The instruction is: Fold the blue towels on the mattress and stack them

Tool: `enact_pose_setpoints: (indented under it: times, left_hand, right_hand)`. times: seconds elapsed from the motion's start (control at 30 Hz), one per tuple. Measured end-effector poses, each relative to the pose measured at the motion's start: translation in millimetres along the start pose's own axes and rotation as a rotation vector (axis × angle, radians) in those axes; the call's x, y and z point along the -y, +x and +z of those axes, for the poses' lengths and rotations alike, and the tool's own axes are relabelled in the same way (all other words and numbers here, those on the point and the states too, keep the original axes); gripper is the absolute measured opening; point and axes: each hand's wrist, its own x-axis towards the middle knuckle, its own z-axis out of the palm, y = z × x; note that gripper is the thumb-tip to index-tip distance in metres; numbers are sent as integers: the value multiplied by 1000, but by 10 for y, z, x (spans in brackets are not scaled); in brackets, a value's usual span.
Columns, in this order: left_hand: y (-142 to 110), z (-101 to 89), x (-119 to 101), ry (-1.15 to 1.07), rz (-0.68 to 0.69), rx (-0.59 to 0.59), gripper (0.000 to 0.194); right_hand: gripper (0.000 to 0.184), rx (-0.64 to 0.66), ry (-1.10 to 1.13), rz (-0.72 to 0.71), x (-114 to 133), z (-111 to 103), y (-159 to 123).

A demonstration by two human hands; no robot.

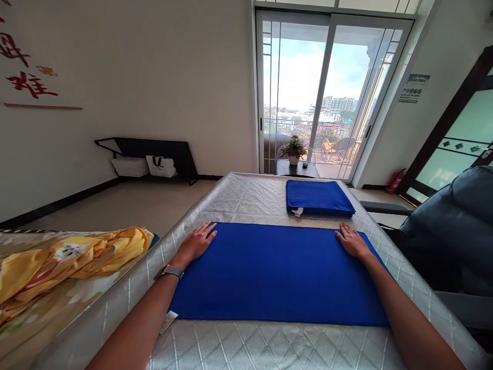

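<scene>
A blue cloth (277,277), resembling a towel, lies flat and smooth across the quilted mattress (246,341). My left hand (198,240) rests palm down on its far left corner, fingers stretched out. On the far right corner my right hand (352,240) lies flat too, its fingers extended. A white label (168,321) sticks out at the cloth's near left corner, beside my left forearm. Beyond the far edge sits a folded stack of blue cloth (319,198) with a small white tag at its front.
At left, a yellow patterned cloth (77,262) lies bunched on a lower surface. Dark grey padded furniture (454,226) stands close on the right. Behind the mattress are a small table (296,168) with a potted plant (294,149) and sliding glass doors (327,92).
</scene>
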Motion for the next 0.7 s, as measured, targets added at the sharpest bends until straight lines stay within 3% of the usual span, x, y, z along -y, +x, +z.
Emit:
enact_pose_setpoints:
  times: [0.4, 0.7]
  left_hand:
    - [-14, -10, -5, -11, -11, 32, 68]
    - [-31, -22, -48, 1, -11, 3, 63]
  right_hand:
    - [75, -25, 12, 81, -433, 33, 13]
    - [76, -41, 0, 88, -499, 111, 43]
